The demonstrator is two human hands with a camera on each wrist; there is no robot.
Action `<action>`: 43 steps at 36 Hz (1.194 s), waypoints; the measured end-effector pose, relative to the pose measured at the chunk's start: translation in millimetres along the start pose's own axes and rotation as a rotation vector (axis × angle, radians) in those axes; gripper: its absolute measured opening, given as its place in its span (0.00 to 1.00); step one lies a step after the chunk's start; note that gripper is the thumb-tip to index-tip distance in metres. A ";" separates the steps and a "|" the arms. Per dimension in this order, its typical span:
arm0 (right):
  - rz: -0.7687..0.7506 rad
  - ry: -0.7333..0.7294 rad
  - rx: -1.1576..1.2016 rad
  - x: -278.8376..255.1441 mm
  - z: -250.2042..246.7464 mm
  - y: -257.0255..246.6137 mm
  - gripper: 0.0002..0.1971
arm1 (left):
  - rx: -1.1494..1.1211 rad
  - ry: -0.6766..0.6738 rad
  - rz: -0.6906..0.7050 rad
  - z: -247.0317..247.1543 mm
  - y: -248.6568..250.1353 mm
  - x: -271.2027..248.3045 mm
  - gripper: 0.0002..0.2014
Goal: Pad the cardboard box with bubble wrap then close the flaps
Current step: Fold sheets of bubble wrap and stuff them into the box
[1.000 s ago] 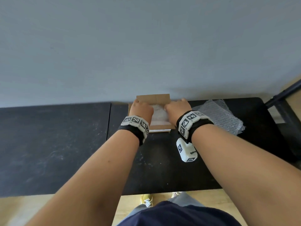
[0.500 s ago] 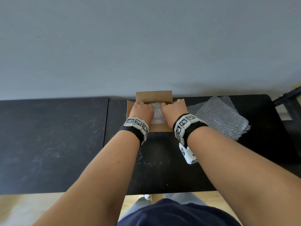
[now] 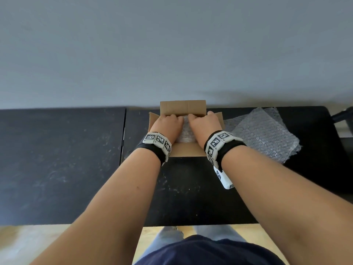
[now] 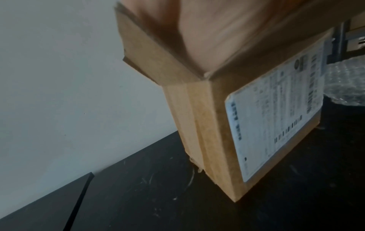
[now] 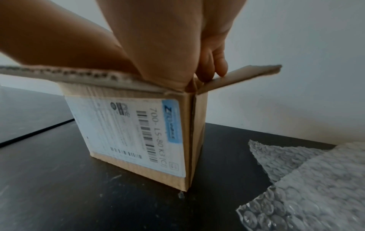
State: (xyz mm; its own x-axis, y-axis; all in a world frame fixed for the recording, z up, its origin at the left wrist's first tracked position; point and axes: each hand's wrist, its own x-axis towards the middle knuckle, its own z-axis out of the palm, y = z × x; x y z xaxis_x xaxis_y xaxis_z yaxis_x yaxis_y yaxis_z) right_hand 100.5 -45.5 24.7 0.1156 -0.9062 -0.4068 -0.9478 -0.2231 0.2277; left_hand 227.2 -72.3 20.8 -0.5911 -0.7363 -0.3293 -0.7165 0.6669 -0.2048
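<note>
Our left hand (image 3: 168, 125) and right hand (image 3: 204, 125) both reach into the cardboard box (image 3: 188, 150), fingers down on the bubble wrap (image 3: 186, 133) inside; whether they grip it or just press, we cannot tell. The box stands upright at the far edge of the tabletop (image 3: 191, 192), opening up, long axis vertical, its 4 flaps open. At right lie spare sheets (image 3: 267, 134). We judge the wrap could spring back up and keep the flaps from closing flat.
</note>
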 end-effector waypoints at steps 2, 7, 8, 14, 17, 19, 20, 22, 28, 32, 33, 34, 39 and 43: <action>0.010 0.013 0.029 -2.1 0.6 0.6 0.15 | -0.034 -0.019 -0.024 -3.0 1.1 -2.9 0.15; 0.043 0.045 0.065 -8.7 -0.3 0.8 0.15 | -0.135 -0.023 -0.095 -9.9 2.4 -12.4 0.16; 0.049 0.044 0.071 -9.8 -0.1 -0.2 0.15 | -0.161 -0.031 -0.107 -11.4 1.8 -15.1 0.17; 0.051 0.093 0.099 -19.9 1.7 -2.4 0.14 | -0.356 -0.013 -0.193 -19.4 1.2 -32.4 0.17; 0.077 0.106 0.116 -23.2 -0.5 -2.0 0.14 | -0.372 0.041 -0.200 -23.0 1.9 -38.7 0.14; 0.097 0.093 0.132 -24.7 -3.8 -0.5 0.15 | -0.385 0.026 -0.196 -25.4 2.0 -41.3 0.12; 0.099 0.081 0.140 -25.5 -5.4 0.2 0.16 | -0.393 0.001 -0.196 -26.2 1.8 -42.5 0.12; 0.089 0.081 0.151 -28.9 -8.7 1.9 0.17 | -0.386 -0.038 -0.185 -26.0 2.0 -44.3 0.09; 0.036 0.090 0.157 -44.7 -23.2 4.3 0.12 | -0.358 -0.111 -0.143 -18.1 2.5 -46.9 0.14; 0.011 0.062 0.167 -52.4 -22.8 1.2 0.13 | -0.365 -0.151 -0.114 -9.9 -2.0 -46.4 0.16; 0.005 0.052 0.173 -54.8 -22.5 0.2 0.13 | -0.340 -0.157 -0.092 -9.0 -3.0 -46.2 0.17; -0.003 0.041 0.167 -58.3 -23.4 -0.8 0.13 | -0.307 -0.158 -0.067 -8.5 -3.3 -46.6 0.18; -0.055 -0.062 0.083 -67.8 -29.3 -3.7 0.16 | -0.074 -0.099 0.020 -4.8 -1.7 -51.6 0.18; -0.024 -0.130 -0.026 -59.3 -34.6 -9.7 0.15 | -0.003 -0.107 0.066 -0.4 -4.3 -52.7 0.18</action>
State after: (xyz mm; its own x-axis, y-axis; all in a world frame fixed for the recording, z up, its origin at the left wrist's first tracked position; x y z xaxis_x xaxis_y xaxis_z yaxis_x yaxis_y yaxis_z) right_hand 113.1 -2.1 77.2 0.0969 -0.8465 -0.5235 -0.9370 -0.2550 0.2387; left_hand 261.3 -36.4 39.4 -0.5946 -0.6742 -0.4381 -0.6782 0.7132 -0.1771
